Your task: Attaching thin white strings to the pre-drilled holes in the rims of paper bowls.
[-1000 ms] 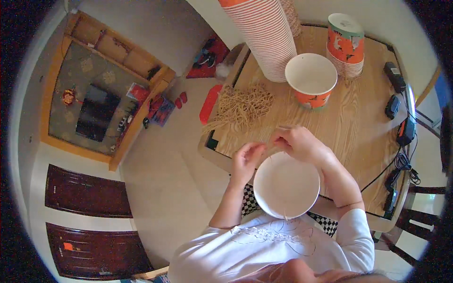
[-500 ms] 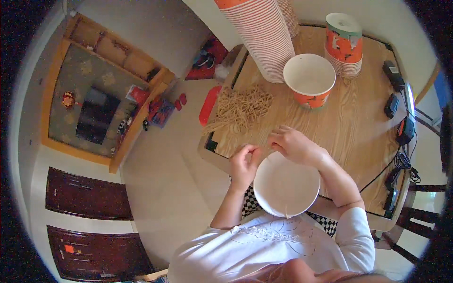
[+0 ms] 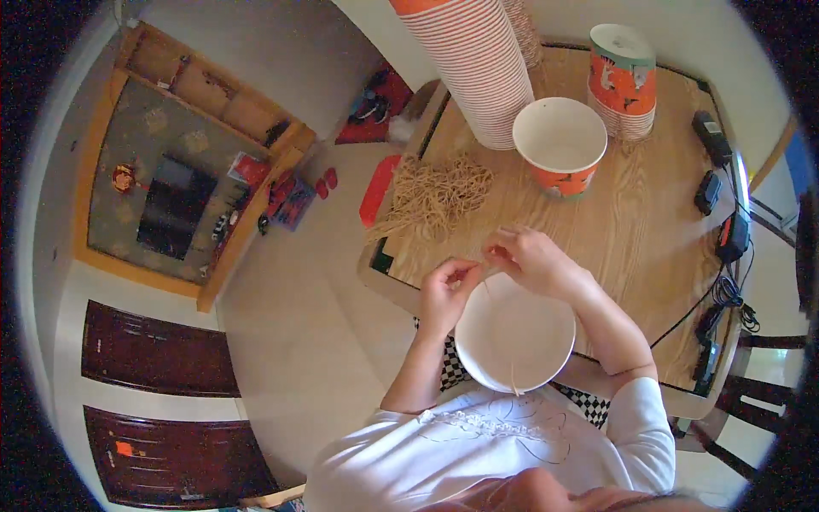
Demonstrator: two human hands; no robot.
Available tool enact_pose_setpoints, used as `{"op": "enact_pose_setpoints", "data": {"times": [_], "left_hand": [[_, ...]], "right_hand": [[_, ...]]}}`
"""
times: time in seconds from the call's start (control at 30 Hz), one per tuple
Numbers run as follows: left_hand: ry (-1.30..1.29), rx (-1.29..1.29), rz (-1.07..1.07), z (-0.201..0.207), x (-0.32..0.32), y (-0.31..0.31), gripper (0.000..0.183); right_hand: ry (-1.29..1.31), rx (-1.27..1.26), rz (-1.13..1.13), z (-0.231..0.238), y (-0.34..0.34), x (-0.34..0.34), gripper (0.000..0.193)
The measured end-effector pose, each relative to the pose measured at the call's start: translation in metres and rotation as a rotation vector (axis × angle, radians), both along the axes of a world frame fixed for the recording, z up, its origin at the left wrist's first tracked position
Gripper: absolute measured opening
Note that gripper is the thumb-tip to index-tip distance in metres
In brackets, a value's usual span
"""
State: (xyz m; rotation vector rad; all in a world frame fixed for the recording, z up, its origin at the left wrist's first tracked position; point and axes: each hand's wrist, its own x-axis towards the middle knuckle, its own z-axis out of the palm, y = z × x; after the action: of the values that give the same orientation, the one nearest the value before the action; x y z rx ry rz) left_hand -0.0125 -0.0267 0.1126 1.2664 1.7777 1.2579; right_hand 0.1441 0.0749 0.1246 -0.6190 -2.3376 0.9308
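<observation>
A white paper bucket [image 3: 514,333] rests in my lap, its open mouth facing up at the table's near edge. A thin tan cord [image 3: 514,377] hangs over the rim closest to me, and a short piece of it shows at the far rim by my fingertips. My left hand [image 3: 447,292] pinches that piece at the far left of the rim. Beside it, my right hand [image 3: 531,263] is closed over the far rim, fingertips almost meeting the left ones; what lies between them is hidden.
On the wooden table [image 3: 648,222] lies a heap of tan cords [image 3: 439,192]. Behind stand an orange bucket with a white inside [image 3: 560,141], a tall leaning stack of buckets [image 3: 473,77] and a shorter upside-down stack [image 3: 623,85]. Black chargers and cables [image 3: 725,239] line the right edge.
My left hand has shifted slightly right toward the other hand, fingertips now pinched together. The bucket has moved slightly left, and the cord at its near rim reaches further inside.
</observation>
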Motion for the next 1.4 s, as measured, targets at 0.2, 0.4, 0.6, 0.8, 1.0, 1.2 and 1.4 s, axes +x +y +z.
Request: {"op": "enact_pose_setpoints", "data": {"times": [0.2,0.4,0.6,0.8,1.0,1.2,1.4], "left_hand": [[0.051,0.022,-0.016,0.001,0.005,0.001,0.01],[-0.093,0.011,-0.043,0.002,0.003,-0.001,0.011],[-0.39,-0.005,-0.058,0.009,0.006,-0.004,0.005],[-0.392,-0.037,-0.082,0.008,0.002,-0.007,0.004],[-0.319,-0.031,-0.084,0.003,-0.003,-0.005,0.008],[-0.298,-0.073,-0.053,0.002,0.002,0.003,0.011],[-0.294,-0.023,-0.049,-0.005,0.002,0.009,0.01]], "right_hand": [[0.046,-0.038,0.028,0.004,0.0,0.001,0.011],[0.035,0.033,0.062,0.005,0.001,0.002,0.008],[0.003,0.094,0.092,0.004,-0.001,0.002,0.007],[0.011,0.051,0.113,0.002,0.0,0.002,0.006],[-0.021,-0.101,0.073,0.005,0.002,0.004,0.008],[-0.015,-0.205,0.06,0.002,0.009,0.003,0.012],[-0.049,-0.226,0.033,-0.002,0.011,0.003,0.016]]}}
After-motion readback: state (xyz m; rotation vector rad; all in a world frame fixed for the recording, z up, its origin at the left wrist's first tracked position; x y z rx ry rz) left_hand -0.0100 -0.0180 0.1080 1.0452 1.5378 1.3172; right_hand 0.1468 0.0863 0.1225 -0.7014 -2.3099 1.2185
